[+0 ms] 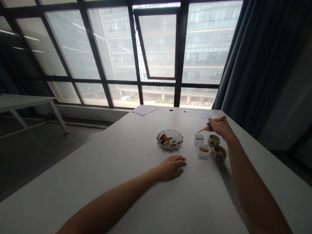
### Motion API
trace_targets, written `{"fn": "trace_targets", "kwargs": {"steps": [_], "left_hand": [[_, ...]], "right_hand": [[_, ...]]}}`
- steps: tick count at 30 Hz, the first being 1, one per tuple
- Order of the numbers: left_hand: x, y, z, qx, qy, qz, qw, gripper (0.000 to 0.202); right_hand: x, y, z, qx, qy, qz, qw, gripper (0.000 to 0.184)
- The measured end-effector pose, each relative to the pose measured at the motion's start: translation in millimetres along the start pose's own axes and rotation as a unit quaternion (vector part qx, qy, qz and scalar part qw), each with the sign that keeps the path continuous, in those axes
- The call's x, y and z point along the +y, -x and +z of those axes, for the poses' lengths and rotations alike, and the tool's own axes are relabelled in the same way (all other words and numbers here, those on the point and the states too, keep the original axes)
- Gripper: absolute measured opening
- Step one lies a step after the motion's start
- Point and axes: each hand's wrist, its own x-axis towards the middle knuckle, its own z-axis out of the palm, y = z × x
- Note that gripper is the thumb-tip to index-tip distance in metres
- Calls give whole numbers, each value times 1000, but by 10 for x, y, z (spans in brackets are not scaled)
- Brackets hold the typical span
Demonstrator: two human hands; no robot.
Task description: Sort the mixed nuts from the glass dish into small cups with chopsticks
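1. Head view on my feed: the right hand (220, 128) pinches wooden chopsticks (213, 122) above the table's far right, and I can't make out anything at their tips.
2. The left hand (171, 168) rests palm-down, fingers loosely spread, on the white table (98, 169).
3. Most of the food I can see remains as a heap of nuts (167, 141) in the cut-glass dish (176, 133), just far of the left hand.
4. To its right, the far white cup (199, 136) holds dark pieces and the near white cup (203, 155) holds tan ones.
5. I cannot tell what the two ceramic cups (214, 141) (219, 153) hold.
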Motion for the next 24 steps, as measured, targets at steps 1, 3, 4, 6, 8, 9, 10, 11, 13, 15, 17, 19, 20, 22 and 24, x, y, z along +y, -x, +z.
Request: {"fn": "trace_targets", "kwargs": {"steps": [1, 3, 4, 6, 8, 9, 10, 11, 13, 15, 17, 19, 20, 22, 24], "left_hand": [[3, -1, 1, 0, 0, 0, 1000, 37], [6, -5, 6, 1, 0, 3, 1000, 37], [7, -7, 9, 2, 0, 4, 1000, 37], [7, -12, 14, 3, 0, 6, 1000, 37], [6, -18, 19, 3, 0, 6, 1000, 37], [7, -21, 22, 4, 0, 5, 1000, 37], [7, -23, 24, 4, 0, 5, 1000, 37], [8, -26, 27, 5, 0, 6, 1000, 37], [10, -32, 33, 9, 0, 9, 1000, 37], [12, -36, 40, 12, 0, 13, 1000, 36], [15, -38, 44, 13, -2, 14, 1000, 37], [20, -39, 46, 14, -3, 14, 1000, 37], [24, -39, 46, 15, -3, 14, 1000, 37], [30, -41, 44, 15, 0, 15, 1000, 36], [35, -44, 45, 12, 2, 15, 1000, 36]], "right_hand": [[-21, 17, 14, 0, -4, -14, 1000, 25], [-76, 66, 50, -9, -19, -41, 999, 26], [-104, 97, 74, -22, -28, -51, 998, 26], [-149, 167, 146, -65, -41, -62, 995, 25], [-162, 241, 250, -126, -35, -61, 990, 25], [-152, 276, 313, -156, -27, -59, 986, 25], [-131, 309, 383, -184, -16, -58, 981, 26], [-98, 339, 457, -208, -4, -55, 976, 26], [-7, 388, 612, -236, 23, -53, 970, 26], [102, 416, 763, -240, 50, -55, 968, 27], [207, 423, 890, -233, 68, -73, 967, 29], [281, 411, 972, -229, 75, -104, 965, 31], [302, 401, 993, -229, 75, -117, 963, 32], [309, 381, 995, -225, 66, -129, 964, 34], [285, 372, 965, -216, 53, -121, 967, 35]]}}
